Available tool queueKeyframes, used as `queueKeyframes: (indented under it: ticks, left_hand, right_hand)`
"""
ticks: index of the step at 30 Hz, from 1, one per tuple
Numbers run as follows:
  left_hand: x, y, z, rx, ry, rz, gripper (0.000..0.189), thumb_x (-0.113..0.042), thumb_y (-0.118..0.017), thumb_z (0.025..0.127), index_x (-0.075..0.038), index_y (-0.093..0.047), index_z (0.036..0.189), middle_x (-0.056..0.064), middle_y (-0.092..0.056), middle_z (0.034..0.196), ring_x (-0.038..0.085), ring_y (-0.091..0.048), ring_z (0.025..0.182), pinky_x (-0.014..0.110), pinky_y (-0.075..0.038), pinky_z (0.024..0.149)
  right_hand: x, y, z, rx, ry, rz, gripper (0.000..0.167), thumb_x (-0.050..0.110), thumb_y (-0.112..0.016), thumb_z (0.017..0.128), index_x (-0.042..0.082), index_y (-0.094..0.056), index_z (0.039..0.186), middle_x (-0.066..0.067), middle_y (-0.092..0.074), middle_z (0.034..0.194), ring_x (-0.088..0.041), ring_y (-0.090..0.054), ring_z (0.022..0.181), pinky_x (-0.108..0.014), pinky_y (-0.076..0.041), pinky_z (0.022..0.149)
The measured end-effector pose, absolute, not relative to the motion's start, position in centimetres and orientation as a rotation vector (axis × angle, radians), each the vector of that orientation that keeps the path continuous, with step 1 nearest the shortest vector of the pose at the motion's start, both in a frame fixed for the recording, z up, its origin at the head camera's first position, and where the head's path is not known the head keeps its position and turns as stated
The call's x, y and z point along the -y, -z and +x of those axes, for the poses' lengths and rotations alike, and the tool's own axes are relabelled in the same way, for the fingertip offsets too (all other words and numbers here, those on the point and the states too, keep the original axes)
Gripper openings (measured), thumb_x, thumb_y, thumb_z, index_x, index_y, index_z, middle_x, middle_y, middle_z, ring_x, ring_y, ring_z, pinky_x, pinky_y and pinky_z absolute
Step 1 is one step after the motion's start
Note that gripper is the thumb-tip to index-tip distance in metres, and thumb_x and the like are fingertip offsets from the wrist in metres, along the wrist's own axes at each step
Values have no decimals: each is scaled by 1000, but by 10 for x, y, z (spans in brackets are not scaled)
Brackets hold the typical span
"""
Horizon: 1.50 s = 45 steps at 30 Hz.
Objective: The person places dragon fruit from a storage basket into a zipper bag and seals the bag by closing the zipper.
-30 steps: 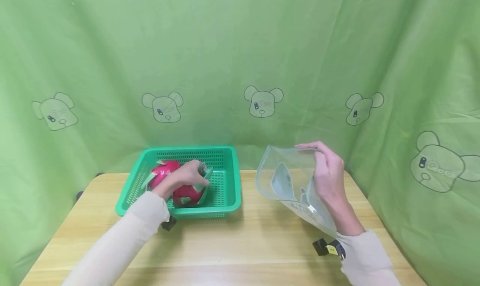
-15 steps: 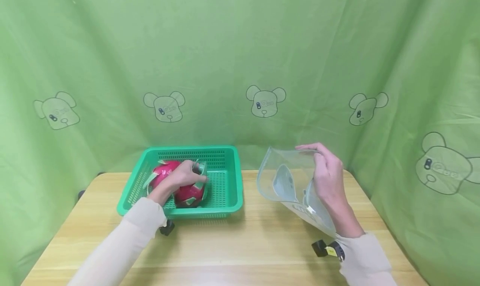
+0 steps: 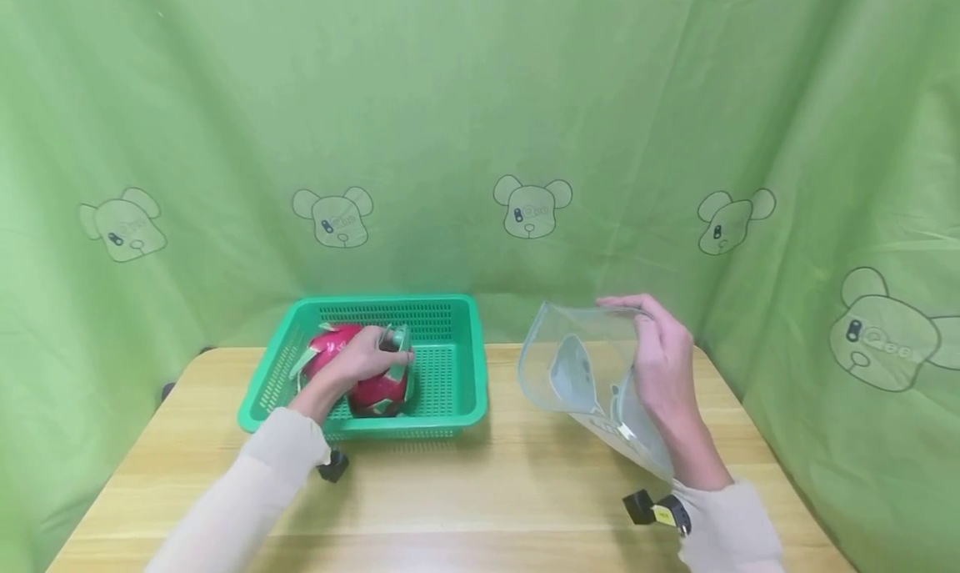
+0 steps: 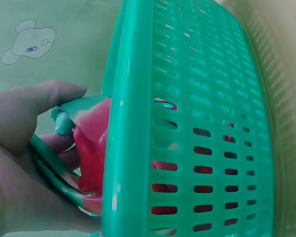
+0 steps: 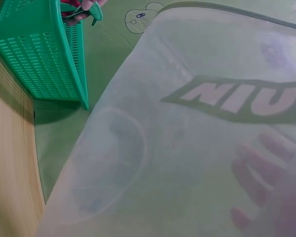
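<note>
Two pink-red dragon fruits with green leafy scales lie in the left part of a green plastic basket (image 3: 476,381). My left hand (image 3: 358,359) reaches over the rim and grips the nearer dragon fruit (image 3: 380,393) by its green leafy end. In the left wrist view, thumb and fingers curl around those leaves, and the fruit's lower part sits behind the basket wall. Partly covered by this hand is the other dragon fruit (image 3: 327,346). To the right, my right hand (image 3: 666,371) holds a translucent printed bag (image 3: 542,366) by its edge, mouth spread; its fingers show through the plastic in the right wrist view.
Basket and bag are over a light wooden table (image 3: 465,506), with a gap between them. A green curtain (image 3: 420,98) with bear-head prints hangs behind and at both sides. Black wrist cameras (image 3: 638,507) sit at the cuffs.
My left hand has drawn slightly back to the left, and its fingers have settled around the leafy end of the nearer dragon fruit. The right hand and bag have barely moved.
</note>
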<state>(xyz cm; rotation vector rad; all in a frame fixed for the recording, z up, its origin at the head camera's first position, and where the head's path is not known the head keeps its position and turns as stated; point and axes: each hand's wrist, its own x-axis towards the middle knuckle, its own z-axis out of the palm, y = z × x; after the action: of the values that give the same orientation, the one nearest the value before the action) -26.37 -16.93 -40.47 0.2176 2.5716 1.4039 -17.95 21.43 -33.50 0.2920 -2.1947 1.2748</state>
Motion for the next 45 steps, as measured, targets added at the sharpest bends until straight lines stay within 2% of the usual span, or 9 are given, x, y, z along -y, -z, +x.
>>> queueKeyframes:
  ticks: [9,12,15,18,20,29,33,40,45]
  left_hand:
    - [175,410,-255,-2554,-1492,114,26,-27,-76,93,-6,-63,99,10,-60,85,21,-59,73,32,-57,62]
    - [178,411,-251,-2589,-1428,156,30,-28,-79,91,-6,-65,105,10,-62,91,24,-61,84,39,-60,72]
    - [180,412,-248,-2640,-1330,204,55,-24,-86,84,-3,-63,130,13,-66,112,30,-60,106,51,-58,89]
    - [181,413,-247,-2679,-1239,229,89,-17,-92,76,0,-47,150,19,-60,135,36,-55,123,57,-52,100]
    - [182,412,-247,-2696,-1212,249,100,-11,-93,73,3,-38,155,23,-54,145,39,-52,129,57,-50,103]
    - [184,420,-250,-2801,-1176,287,95,-9,-91,74,4,-40,153,27,-50,148,45,-48,136,58,-46,107]
    - [186,421,-249,-2826,-1192,282,94,-10,-91,75,5,-40,153,27,-50,149,46,-45,138,60,-42,109]
    - [192,425,-245,-2832,-1338,198,86,-13,-90,79,3,-45,150,25,-60,135,42,-56,125,58,-50,102]
    - [197,425,-240,-2766,-1516,71,83,-16,-88,81,1,-44,150,26,-59,134,41,-57,121,55,-53,99]
  right_hand:
    - [-212,338,-177,2174,-1259,298,44,8,-29,107,9,-71,119,-5,-72,123,-11,-26,34,-29,-23,28]
    - [-211,339,-178,2171,-1262,300,43,8,-29,107,9,-71,119,-4,-72,123,-12,-26,35,-29,-26,31]
    - [-211,339,-178,2175,-1269,303,43,7,-29,107,9,-70,119,-4,-72,124,-13,-28,36,-29,-28,33]
    - [-212,339,-179,2175,-1272,300,43,7,-29,107,9,-70,120,-5,-71,124,-13,-28,35,-29,-28,32]
    - [-214,339,-180,2175,-1278,295,43,7,-29,107,9,-70,120,-4,-71,124,-12,-27,35,-29,-25,28]
    - [-215,341,-182,2178,-1274,270,44,8,-29,107,9,-71,119,-5,-72,123,-13,-28,36,-29,-26,31]
    - [-215,341,-182,2170,-1269,273,44,7,-29,106,9,-71,119,-4,-72,122,-17,-36,47,-29,-37,47]
    - [-214,341,-180,2164,-1275,275,44,6,-28,107,9,-71,119,-4,-72,123,-19,-36,45,-30,-39,51]
    - [-211,343,-179,2151,-1306,295,44,7,-28,107,6,-70,120,-5,-71,125,-14,-57,79,-28,-44,81]
